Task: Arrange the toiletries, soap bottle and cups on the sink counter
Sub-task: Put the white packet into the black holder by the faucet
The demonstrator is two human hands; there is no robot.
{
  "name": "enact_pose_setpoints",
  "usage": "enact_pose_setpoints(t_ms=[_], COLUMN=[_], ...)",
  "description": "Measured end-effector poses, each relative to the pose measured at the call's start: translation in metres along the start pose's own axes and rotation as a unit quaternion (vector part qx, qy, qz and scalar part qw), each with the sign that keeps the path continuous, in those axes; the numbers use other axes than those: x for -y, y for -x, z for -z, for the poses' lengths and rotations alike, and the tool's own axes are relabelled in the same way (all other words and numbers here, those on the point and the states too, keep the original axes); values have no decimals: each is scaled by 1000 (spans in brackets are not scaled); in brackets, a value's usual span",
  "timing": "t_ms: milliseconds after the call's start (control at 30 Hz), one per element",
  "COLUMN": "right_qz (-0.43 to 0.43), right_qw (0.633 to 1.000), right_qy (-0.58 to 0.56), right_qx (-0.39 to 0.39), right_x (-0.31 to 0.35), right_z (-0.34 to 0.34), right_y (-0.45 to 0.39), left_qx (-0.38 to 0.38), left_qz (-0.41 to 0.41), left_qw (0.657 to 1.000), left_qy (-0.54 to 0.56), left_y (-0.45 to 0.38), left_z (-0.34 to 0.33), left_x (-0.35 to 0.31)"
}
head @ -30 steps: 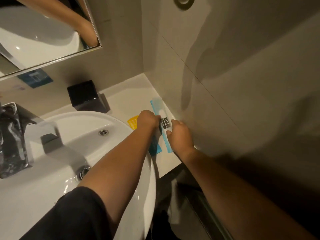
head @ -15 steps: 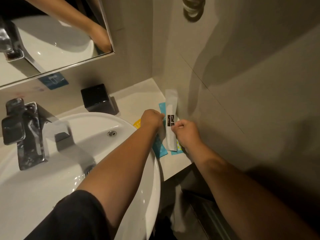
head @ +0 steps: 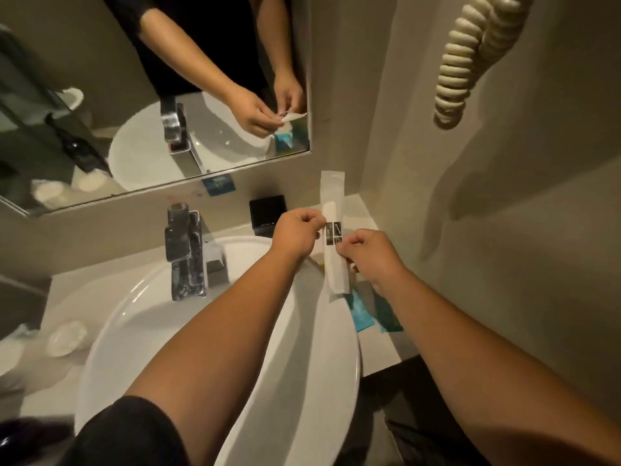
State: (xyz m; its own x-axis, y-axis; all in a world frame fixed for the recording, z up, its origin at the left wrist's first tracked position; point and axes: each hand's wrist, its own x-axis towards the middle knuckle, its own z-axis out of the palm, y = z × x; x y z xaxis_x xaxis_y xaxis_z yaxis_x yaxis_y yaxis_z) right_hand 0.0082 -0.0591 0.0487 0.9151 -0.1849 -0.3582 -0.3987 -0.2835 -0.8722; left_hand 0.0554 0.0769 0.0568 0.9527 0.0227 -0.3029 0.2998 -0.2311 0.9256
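Observation:
A long white comb packet point(head: 332, 210) with a black label is held upright above the counter's right end. My left hand point(head: 295, 235) pinches its left edge and my right hand point(head: 368, 255) pinches its right edge near the label. Below them, blue toiletry packets point(head: 361, 312) lie flat on the white counter point(head: 376, 348) beside the wall, with a yellow packet mostly hidden under my hands. Two upturned cups point(head: 67, 336) stand on the counter left of the basin.
A round white basin point(head: 302, 381) fills the middle, with a chrome tap point(head: 184, 253) behind it. A black box point(head: 267, 210) sits at the back wall under the mirror point(head: 151, 95). A coiled cord point(head: 470, 55) hangs on the right wall.
Both hands have lifted the white comb packet off the blue packets and raised it upright above the counter. The camera has tilted up, showing more mirror and the coiled cord.

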Motion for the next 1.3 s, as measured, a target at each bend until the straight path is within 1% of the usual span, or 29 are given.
enact_pose_setpoints(t_ms=[133, 300, 467, 633, 800, 1000, 1167, 1300], right_qz=[70, 139, 176, 196, 177, 155, 137, 138], right_qw=[996, 983, 976, 972, 971, 954, 950, 949], right_qy=[48, 112, 121, 127, 153, 248, 273, 273], right_qx=[28, 51, 43, 25, 41, 69, 69, 71], right_x=[33, 77, 107, 112, 90, 55, 43, 38], right_z=[-33, -61, -80, -92, -98, -107, -113, -119], right_y=[-15, -39, -67, -91, -111, -134, -144, -149], left_qx=[-64, -146, -205, -246, -256, -253, -246, -256], left_qz=[-29, -72, -108, -131, -82, -22, 8, 25], left_qw=[997, 987, 973, 960, 962, 966, 968, 965], left_qy=[8, 9, 2, -33, -41, -48, -51, -51], left_y=[-4, -21, -45, -68, -86, -90, -99, -108], left_z=[45, 80, 97, 92, 80, 66, 63, 64], left_x=[-8, -23, -40, -44, -16, 21, 35, 44])
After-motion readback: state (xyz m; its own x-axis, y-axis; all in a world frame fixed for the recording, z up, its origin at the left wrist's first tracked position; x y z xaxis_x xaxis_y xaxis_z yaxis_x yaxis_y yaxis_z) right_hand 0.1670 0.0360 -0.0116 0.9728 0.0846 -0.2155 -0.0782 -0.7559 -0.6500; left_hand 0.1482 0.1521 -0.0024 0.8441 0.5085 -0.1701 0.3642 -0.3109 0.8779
